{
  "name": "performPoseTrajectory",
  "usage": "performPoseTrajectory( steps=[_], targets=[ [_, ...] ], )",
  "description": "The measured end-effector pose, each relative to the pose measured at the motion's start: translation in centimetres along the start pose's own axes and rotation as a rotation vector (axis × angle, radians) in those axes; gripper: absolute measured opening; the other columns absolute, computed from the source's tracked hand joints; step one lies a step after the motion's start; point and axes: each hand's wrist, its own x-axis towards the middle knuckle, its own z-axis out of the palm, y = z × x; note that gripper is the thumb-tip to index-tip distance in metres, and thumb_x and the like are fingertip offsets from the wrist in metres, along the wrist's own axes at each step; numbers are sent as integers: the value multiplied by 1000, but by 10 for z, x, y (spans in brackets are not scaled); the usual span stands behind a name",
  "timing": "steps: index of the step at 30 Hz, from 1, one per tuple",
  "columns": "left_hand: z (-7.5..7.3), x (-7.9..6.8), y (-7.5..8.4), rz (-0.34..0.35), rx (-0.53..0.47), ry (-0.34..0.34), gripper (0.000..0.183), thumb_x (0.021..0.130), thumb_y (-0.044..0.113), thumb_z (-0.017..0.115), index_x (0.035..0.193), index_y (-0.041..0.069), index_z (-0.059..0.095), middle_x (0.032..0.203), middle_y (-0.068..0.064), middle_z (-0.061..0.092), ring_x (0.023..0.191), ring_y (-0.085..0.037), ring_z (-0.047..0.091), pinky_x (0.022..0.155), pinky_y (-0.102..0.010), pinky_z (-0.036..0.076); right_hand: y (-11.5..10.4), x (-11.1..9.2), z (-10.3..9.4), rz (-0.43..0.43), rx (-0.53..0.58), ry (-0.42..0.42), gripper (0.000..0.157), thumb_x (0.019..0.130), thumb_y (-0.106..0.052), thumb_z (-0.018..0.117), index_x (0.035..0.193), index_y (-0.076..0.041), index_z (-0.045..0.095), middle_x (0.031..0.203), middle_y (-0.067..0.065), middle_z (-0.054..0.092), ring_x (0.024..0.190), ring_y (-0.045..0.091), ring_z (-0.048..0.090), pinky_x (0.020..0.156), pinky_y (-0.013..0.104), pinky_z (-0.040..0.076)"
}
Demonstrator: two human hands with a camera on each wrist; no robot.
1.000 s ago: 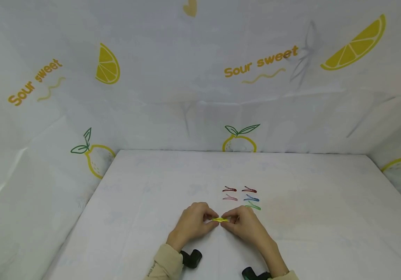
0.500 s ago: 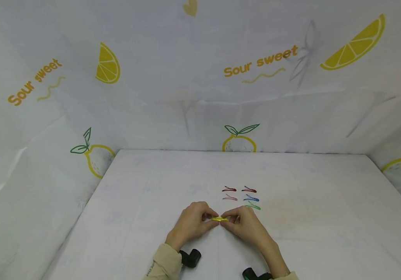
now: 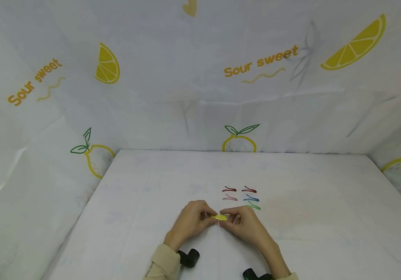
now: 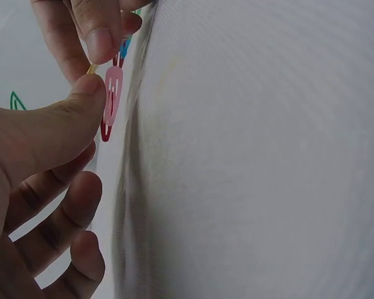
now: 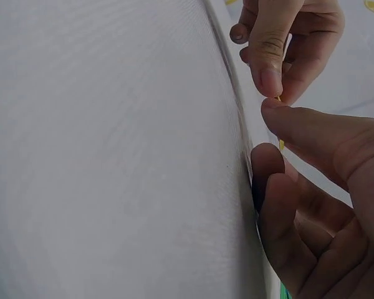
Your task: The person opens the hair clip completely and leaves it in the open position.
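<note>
A yellow snap hair clip [image 3: 220, 217] is held between both hands, close over the white table. My left hand [image 3: 192, 221] pinches its left end between thumb and fingertips. My right hand [image 3: 245, 223] has thumb and index finger at the right end, pinching it; more of the clip's yellow face shows there. In the right wrist view, a sliver of the yellow clip [image 5: 281, 144] shows beside the right thumb [image 5: 311, 128], the rest being hidden by fingers. Just beyond the hands lies a green hair clip [image 3: 254, 206], partly overlapped by the right hand in the head view.
Beyond the hands, two columns of opened clips lie on the table [image 3: 151, 186]: two dark red clips [image 3: 249, 189] at the back, a pink clip [image 3: 230, 197] and a blue clip [image 3: 251, 198] before them. Black wrist cameras [image 3: 189, 258] jut inward from both wrists.
Both hands have shifted slightly up and left with the yellow clip. Its right end has turned to show a broader face. The clips on the table have stayed put.
</note>
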Motion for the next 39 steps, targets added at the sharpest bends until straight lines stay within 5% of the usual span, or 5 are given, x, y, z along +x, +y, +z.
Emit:
performPoseTrajectory(
  steps=[26,39],
  targets=[
    [-4,0,7,89,-150,25,11,88,11,80,98,6,82,82,-3,78,69,7,57,66,-13,51,5,-3,-2,-59,279,-30,26,93,-15,75,110,5,76,69,18,70,55,3,59,52,19,47],
    [-3,2,9,126,-142,49,9,89,12,79,96,6,82,78,-2,76,67,7,55,64,-12,49,6,0,2,8,319,25,22,94,-13,73,104,5,77,71,15,70,57,3,59,56,19,49]
  ],
)
